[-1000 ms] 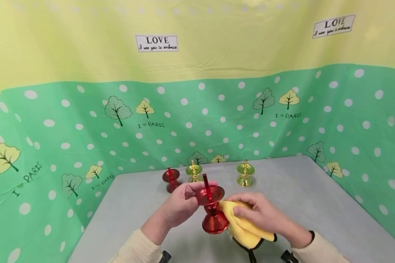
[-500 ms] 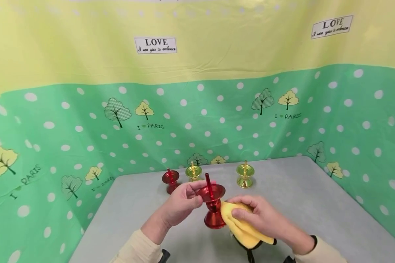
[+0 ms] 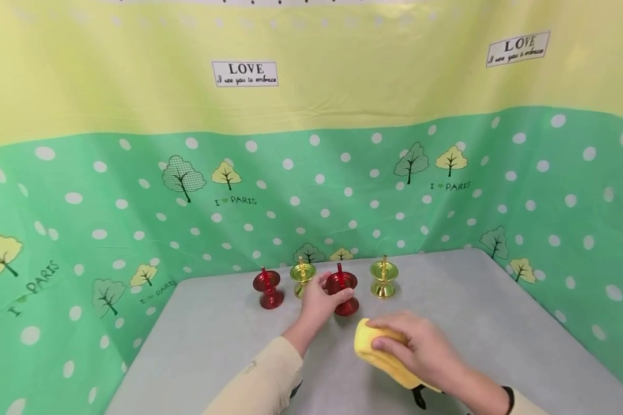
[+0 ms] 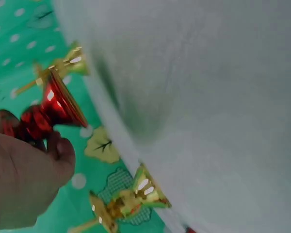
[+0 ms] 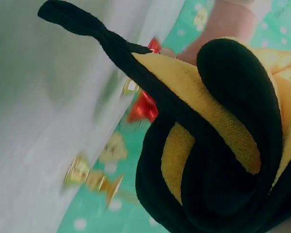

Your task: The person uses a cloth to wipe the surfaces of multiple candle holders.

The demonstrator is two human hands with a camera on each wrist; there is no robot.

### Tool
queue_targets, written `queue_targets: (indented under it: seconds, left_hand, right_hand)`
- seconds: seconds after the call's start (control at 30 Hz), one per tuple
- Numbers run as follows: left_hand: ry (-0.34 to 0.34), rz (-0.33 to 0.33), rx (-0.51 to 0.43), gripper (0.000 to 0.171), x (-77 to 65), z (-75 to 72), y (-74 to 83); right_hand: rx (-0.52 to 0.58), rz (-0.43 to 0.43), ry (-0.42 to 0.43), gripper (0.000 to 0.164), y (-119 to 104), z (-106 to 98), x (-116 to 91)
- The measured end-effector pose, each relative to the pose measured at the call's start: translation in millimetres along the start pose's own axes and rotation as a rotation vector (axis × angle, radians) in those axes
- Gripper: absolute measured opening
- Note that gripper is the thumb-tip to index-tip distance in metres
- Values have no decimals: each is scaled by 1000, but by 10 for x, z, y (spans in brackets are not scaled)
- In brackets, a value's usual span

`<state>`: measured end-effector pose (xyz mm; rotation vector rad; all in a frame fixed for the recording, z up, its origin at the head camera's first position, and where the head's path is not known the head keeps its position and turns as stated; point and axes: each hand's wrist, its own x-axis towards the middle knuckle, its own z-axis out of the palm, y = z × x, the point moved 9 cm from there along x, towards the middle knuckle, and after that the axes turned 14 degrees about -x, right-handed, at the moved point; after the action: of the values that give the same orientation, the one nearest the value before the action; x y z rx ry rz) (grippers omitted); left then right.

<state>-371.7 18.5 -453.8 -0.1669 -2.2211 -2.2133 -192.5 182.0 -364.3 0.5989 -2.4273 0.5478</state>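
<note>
My left hand (image 3: 318,302) grips a red metallic candle holder (image 3: 346,306) near the back of the table, thumb over its upper dish. In the left wrist view the red candle holder (image 4: 56,108) shows its flared base, with the fingers around its upper part. I cannot tell whether that base touches the table. My right hand (image 3: 427,347) pinches a folded yellow cloth (image 3: 381,358) above the table, closer to me and apart from the candle holder. The cloth (image 5: 213,114) has black edging and a black loop in the right wrist view, and hides much behind it.
A second red candle holder (image 3: 271,297) stands at the back left. One gold candle holder (image 3: 301,273) is partly behind my left hand; another gold one (image 3: 383,289) stands to the right. The grey table (image 3: 218,346) meets a green and yellow curtain (image 3: 270,230) behind.
My left hand has carried the red candle holder away from the cloth, forward to the back row between the gold ones. My right hand keeps the cloth and has shifted slightly right.
</note>
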Motion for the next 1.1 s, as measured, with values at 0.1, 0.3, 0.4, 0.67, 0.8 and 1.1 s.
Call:
queue_targets:
  seconds: [0.1,0.3,0.4,0.67,0.8,1.1]
  left_hand:
    - [69,-5,39,85,154,129,-100]
    - [140,-12,39,86,362,341,-227]
    - [172,-13,37,84,429,363,-278]
    - [187,-12,75,90,508,361,-327]
    - [132,-6,106,90,356,248,-279]
    - [99,-121,108,82,-84,-415,-332]
  right_hand:
    - [-69,124,3,27,277,-147,-65]
    - [-124,358,-14,28,854,-369,-231]
    - [-88,458,-48,33,1072,-410,-316]
    - [-51,512,-73,36,1215,-459,-388]
    - [-62,491,-55,35,1199,-465,-360]
    - [-53,503,-57,34,1231,-467,-383]
